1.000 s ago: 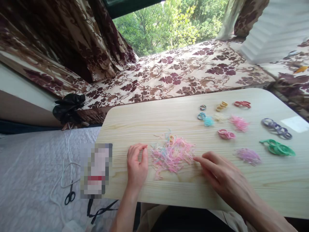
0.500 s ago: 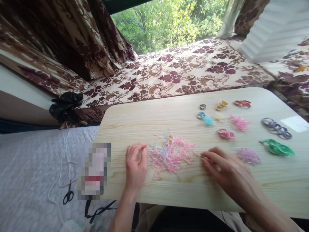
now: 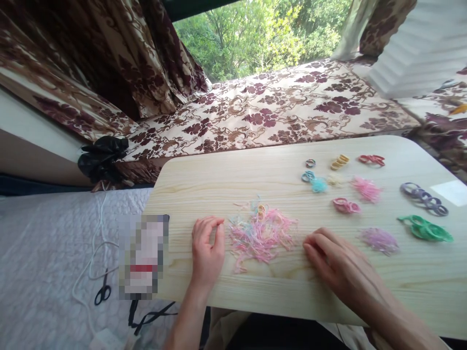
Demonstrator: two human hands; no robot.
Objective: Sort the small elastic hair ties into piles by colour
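Take the mixed pile point(image 3: 262, 236) as clock centre, 12 pointing away from you, on the desk point(image 3: 219, 180).

Right hand point(image 3: 333, 260): between 3 and 4 o'clock, near the pile, not touching it. Fingers are bent down and bunched; this view does not tell whether the tips meet or pinch a strand.

Left hand point(image 3: 207, 248): at 9 o'clock, just beside the pile. Thumb and fingers stand apart, with nothing visible between them.

Remaining: judged by the layout, grouping by colour is only part done. The pile is the largest lot, with pink, purple, blue and cream strands intermingled and a loose ring point(image 3: 260, 210) at its 12 o'clock side.

Done, near to far:
- 3 o'clock: purple strands point(image 3: 379, 241); beyond them, green rings point(image 3: 426, 228).
- Between 2 and 3: pink rings point(image 3: 346, 205); farther out, grey rings point(image 3: 425, 198).
- 2 o'clock: pink strands point(image 3: 367, 189), cream strands point(image 3: 334, 180), red rings point(image 3: 371, 160).
- Between 1 and 2: blue strands point(image 3: 319, 184), yellow rings point(image 3: 339, 162).
- 1 o'clock: blue rings point(image 3: 307, 176), then a dark ring point(image 3: 310, 163).
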